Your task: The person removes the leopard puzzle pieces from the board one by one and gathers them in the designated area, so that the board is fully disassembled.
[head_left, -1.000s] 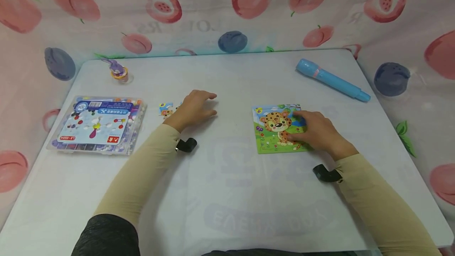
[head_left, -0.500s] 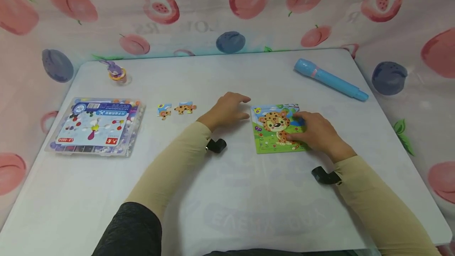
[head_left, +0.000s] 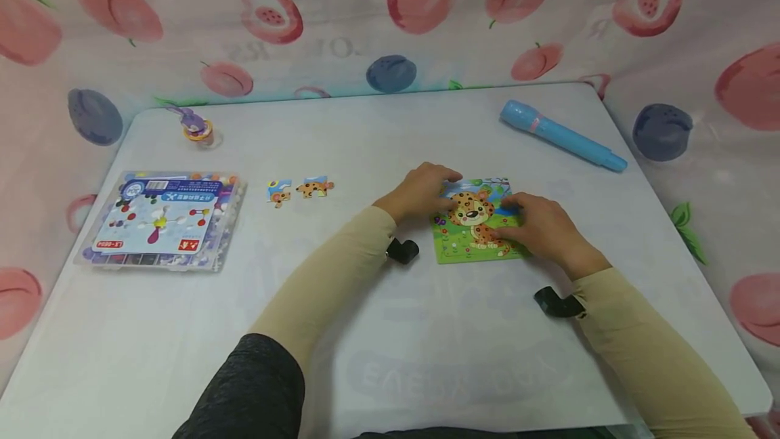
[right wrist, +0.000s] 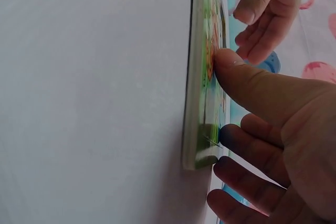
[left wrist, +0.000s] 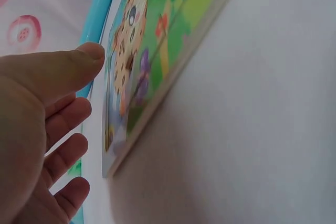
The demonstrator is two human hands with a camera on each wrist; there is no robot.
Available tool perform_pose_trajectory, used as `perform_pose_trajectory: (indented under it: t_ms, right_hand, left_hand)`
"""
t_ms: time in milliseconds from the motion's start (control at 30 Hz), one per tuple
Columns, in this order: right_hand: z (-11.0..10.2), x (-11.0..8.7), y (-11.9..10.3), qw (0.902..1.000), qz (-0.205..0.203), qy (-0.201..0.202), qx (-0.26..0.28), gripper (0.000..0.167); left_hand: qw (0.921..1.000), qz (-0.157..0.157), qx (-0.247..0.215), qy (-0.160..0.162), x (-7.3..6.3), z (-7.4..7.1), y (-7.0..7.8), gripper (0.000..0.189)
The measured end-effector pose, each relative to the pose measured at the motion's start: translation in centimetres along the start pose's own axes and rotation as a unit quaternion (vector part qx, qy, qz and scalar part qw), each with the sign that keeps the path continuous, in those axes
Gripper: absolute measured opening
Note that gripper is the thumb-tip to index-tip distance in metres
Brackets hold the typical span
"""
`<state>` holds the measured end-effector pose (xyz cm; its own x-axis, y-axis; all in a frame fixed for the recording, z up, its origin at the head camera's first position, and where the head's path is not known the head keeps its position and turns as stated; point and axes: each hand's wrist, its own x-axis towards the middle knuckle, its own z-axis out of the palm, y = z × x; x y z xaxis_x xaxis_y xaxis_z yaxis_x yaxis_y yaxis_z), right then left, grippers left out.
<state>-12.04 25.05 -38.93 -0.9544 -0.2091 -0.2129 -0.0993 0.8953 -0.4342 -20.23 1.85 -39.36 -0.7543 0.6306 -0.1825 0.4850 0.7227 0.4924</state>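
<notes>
A leopard jigsaw puzzle (head_left: 460, 248) lies flat on the table, right of centre in the head view. My right hand (head_left: 548, 229) rests at its right side, thumb touching the picture and the other fingers at the edge in the right wrist view. My left hand (head_left: 422, 192) is at the puzzle's upper left corner, fingers loosely spread and holding nothing; in the left wrist view its thumb (left wrist: 79, 69) appears just off the board. Two loose puzzle pieces, a left piece (head_left: 279, 190) and a spotted right piece (head_left: 315, 187), lie left of my left hand.
On the left is a clear plastic case (head_left: 161, 219) of coloured beads or balls. Behind it stands a small purple figurine (head_left: 196, 126). A blue tube-shaped thing (head_left: 563, 137) lies at the back right. Fruit-printed cloth (head_left: 341, 5) hangs behind the white table.
My left hand has moved right, from beside the two loose pieces to the puzzle's upper left corner, uncovering those pieces. My right hand has stayed on the puzzle's right side.
</notes>
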Motion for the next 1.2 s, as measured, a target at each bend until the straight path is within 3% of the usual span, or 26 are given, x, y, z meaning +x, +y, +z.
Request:
perform_pose_trajectory:
  t_ms: [467, 800, 1200]
  right_hand:
    - [-0.1, -0.4, 0.1, 0.9999, -0.003, 0.009, 0.010, 0.059]
    - [-0.4, -0.6, 0.6, 0.9995, -0.007, 0.006, 0.029, 0.055]
    - [-0.3, -0.6, 0.8, 0.9992, -0.005, 0.006, 0.040, 0.053]
  left_hand:
    - [0.9999, 0.014, -0.001, -0.010, 1.3, 1.1, 2.5, 0.052]
    - [0.9993, 0.027, 0.009, -0.024, 1.9, 2.0, 3.1, 0.043]
    - [0.9998, 0.017, -0.011, -0.005, 1.9, 2.8, 4.0, 0.045]
